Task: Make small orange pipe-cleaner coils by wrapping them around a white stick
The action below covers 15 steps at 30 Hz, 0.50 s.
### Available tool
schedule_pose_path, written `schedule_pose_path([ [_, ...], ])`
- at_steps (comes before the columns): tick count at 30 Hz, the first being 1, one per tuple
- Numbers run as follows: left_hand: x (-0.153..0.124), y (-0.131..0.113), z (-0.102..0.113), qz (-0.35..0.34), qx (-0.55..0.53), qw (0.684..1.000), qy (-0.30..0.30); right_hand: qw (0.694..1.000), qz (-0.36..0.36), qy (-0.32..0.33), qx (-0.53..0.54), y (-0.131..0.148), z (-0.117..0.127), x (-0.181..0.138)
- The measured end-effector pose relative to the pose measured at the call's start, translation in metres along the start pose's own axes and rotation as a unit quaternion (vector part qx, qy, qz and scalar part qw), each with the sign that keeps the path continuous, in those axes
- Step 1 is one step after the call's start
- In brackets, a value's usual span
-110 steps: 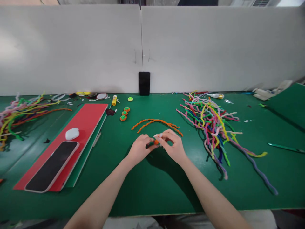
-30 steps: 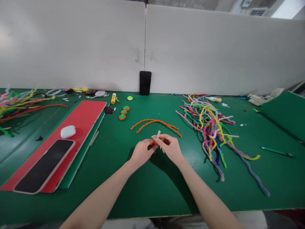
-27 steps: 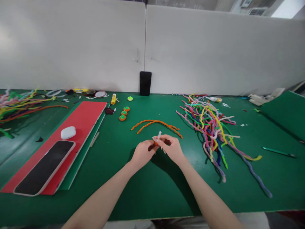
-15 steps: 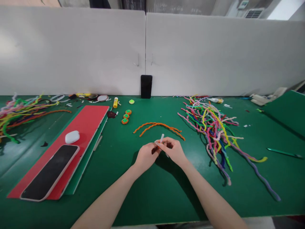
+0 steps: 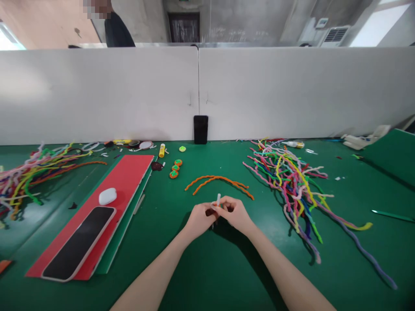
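Orange fuzzy bit (image 5: 218, 205), small and mostly hidden, sits with a white stick (image 5: 218, 198) between the person's hands in the head view, over the counter (image 5: 201, 272). From where I'm standing, the left hand (image 5: 201, 218) is curled in, fingertips seemingly pinching the orange, while the right hand (image 5: 235, 214) pinches at the stick, which pokes up nearly upright; exactly which finger bears what, I can't tell. Meeting fingertip to fingertip probably steadies so small a thing. Two orange strands (image 5: 216, 176) lie arched and overlapping just beyond, likely for easy reach. Three orange-and-green rounds (image 5: 174, 174) sit in a row farther left, perhaps to keep them apart from the loose heap of coloured strands (image 5: 287, 185) on the right. A black phone (image 5: 201, 129) leans on the white partition (image 5: 259, 86).
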State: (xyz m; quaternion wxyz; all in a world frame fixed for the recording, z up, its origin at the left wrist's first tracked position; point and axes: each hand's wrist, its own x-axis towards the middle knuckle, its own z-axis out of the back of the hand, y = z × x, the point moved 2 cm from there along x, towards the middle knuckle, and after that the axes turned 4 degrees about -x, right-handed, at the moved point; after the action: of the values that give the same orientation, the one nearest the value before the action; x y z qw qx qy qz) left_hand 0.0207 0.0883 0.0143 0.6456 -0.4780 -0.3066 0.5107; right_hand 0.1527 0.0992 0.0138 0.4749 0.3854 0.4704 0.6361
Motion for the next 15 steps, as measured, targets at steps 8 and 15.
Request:
schedule_pose_path([
  [8,0.0,-0.004,0.008,0.035,-0.205,0.973,0.101,0.999,-0.016,0.024,0.025,0.0,0.002,-0.005],
  [15,-0.009,-0.015,0.02,0.063,-0.301,0.935,0.176,1.0,0.001,-0.008,0.013,0.006,0.006,-0.005],
])
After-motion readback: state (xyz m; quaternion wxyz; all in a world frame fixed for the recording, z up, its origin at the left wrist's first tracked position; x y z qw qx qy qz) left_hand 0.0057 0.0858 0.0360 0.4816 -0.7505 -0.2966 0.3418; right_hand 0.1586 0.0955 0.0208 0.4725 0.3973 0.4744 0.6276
